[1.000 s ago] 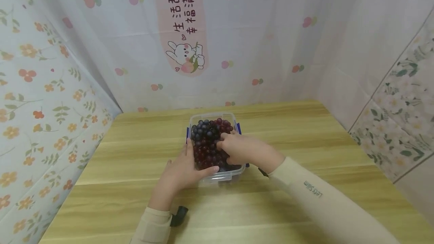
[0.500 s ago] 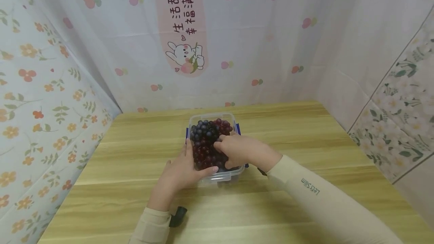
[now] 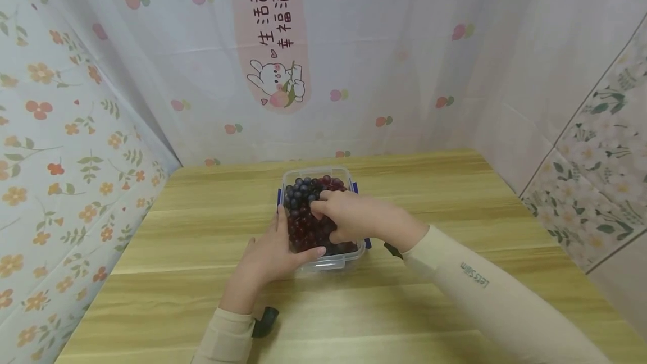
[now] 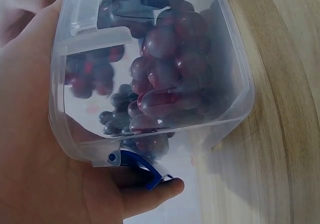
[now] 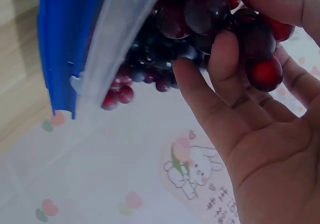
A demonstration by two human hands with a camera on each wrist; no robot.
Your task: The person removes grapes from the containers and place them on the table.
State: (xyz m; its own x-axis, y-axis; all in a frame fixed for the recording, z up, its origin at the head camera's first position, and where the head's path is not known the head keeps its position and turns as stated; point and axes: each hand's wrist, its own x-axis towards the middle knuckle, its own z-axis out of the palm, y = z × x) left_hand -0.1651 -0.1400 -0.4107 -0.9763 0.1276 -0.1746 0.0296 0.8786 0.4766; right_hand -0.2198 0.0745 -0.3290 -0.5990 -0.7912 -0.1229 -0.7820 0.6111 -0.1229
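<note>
A clear container [image 3: 319, 265] full of dark red and blue-black grapes [image 3: 302, 229] sits on the table. My left hand [image 3: 267, 258] holds its near left corner, thumb along the near rim; in the left wrist view the fingers of this hand [image 4: 55, 184] lie by a blue latch [image 4: 136, 163]. Over the right half of the container is my right hand [image 3: 361, 217]. In the right wrist view that hand [image 5: 272, 149] has thumb and fingers curled round a bunch of dark red grapes [image 5: 257, 36], close to the container's rim. The underside of this bunch is hidden from the head view.
Wood-grain table [image 3: 202, 201] surrounds the container. A patterned curtain [image 3: 414, 83] hangs behind it, with floral cloth [image 3: 65, 156] on the left. Dark objects show beside both wrists, one by the left [image 3: 265, 322] and another by the right [image 3: 392, 250].
My right hand has risen slightly and shifted a little toward the container's middle, its fingers now nearer the blue-black grapes. The left hand and the container have barely moved.
</note>
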